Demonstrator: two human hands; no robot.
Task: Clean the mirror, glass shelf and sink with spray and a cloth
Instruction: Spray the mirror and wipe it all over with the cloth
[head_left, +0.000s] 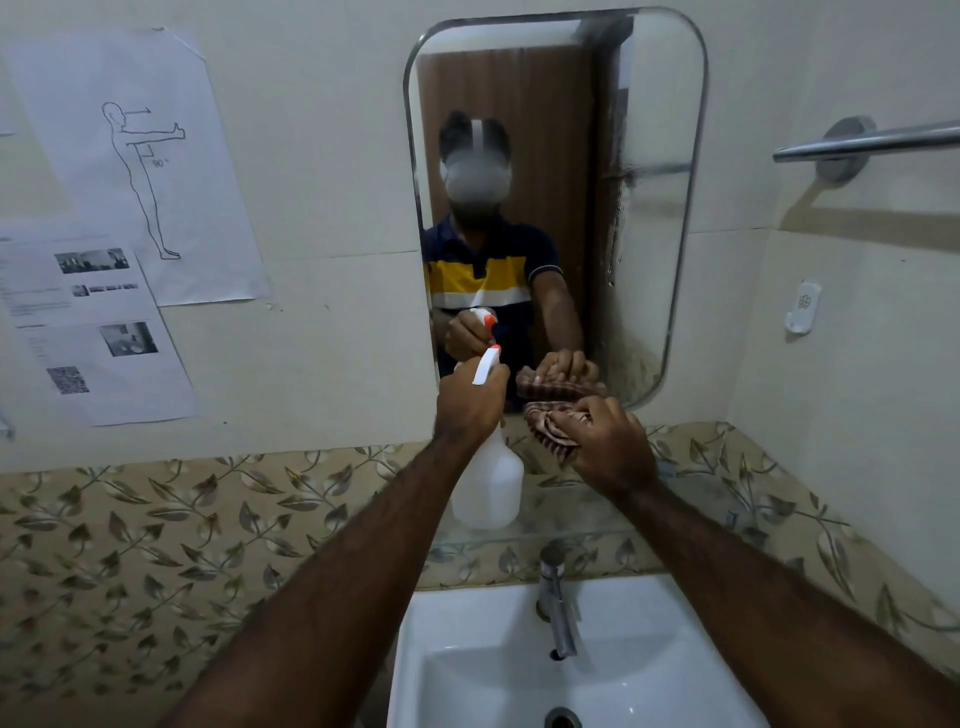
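Mirror (649, 234) grimy lower right; left hand (470, 400) grips spray bottle (491, 483), hiding neck; right hand (613, 447) clutches cloth (545, 423), mostly covered.

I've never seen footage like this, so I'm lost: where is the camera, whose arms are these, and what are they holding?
There is no machine here. One camera sits on a person's head, looking forward and down, so the two arms are their own. The left hand grips a white spray bottle by its trigger head, above the glass shelf. The right hand grips a bunched striped cloth against the lower edge of the mirror, which reflects the person. Below are a white sink and its metal tap.
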